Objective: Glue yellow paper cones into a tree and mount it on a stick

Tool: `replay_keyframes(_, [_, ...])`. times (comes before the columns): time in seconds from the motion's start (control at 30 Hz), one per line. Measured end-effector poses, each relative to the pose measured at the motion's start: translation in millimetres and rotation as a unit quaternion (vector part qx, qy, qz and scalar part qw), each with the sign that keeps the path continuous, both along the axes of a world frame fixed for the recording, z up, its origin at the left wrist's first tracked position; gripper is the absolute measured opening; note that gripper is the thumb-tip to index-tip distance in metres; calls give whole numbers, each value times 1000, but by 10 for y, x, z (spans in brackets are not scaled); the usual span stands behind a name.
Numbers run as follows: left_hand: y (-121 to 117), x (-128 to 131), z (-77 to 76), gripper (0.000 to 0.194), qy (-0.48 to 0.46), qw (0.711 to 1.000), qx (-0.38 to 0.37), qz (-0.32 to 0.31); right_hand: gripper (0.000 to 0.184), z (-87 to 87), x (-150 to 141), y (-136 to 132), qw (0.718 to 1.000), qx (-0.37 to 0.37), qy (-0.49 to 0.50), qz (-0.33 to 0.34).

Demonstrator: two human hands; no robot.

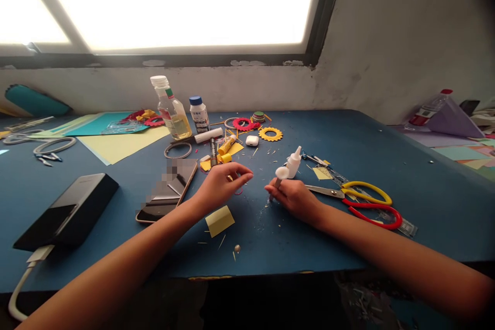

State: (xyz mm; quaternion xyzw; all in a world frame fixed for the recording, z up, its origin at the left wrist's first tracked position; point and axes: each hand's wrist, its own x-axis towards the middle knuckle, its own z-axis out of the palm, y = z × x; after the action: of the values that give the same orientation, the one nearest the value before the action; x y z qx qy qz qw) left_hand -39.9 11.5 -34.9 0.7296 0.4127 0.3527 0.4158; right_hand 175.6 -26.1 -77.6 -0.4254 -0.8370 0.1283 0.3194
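Observation:
My left hand [222,183] hovers over the blue table [386,165] with thumb and fingers pinched on a small thin piece I cannot make out. My right hand [294,197] rests on the table, closed round a slim tool [279,178] with a white rounded top, its tip touching the surface. A small white glue bottle [293,161] stands just behind the right hand. A folded yellow paper scrap [219,220] lies in front of the left hand.
Yellow and red handled scissors [363,201] lie right of my right hand. A phone [168,193] and a black power bank [67,214] lie to the left. Bottles [172,111], paper rings [270,134], coloured paper sheets [116,142] and scraps crowd the back.

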Motion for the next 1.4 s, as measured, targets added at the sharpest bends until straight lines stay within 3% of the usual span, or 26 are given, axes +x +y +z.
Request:
replay_keyframes(0.13, [-53, 18, -18, 23, 164, 969, 155, -101, 42, 7, 40, 43, 989, -8, 136, -58])
replay_keyframes(0.23, [-105, 40, -25, 23, 260, 928, 199, -179, 43, 19, 52, 56, 982, -11, 173, -72])
replay_keyframes(0.33, [-150, 66, -46, 25, 321, 899, 214, -208, 44, 31, 41, 47, 982, -21, 179, -61])
replay_keyframes(0.73, [-292, 241, -53, 28, 415, 845, 263, -209, 46, 52, 29, 56, 976, -31, 198, -79])
replay_keyframes(1.17, [-271, 240, -7, 24, 421, 835, 295, -197, 47, 53, 37, 69, 972, -38, 214, -83])
replay_keyframes(1.4, [-254, 230, -35, 24, 447, 789, 357, -223, 47, 48, 34, 72, 970, -46, 220, -91])
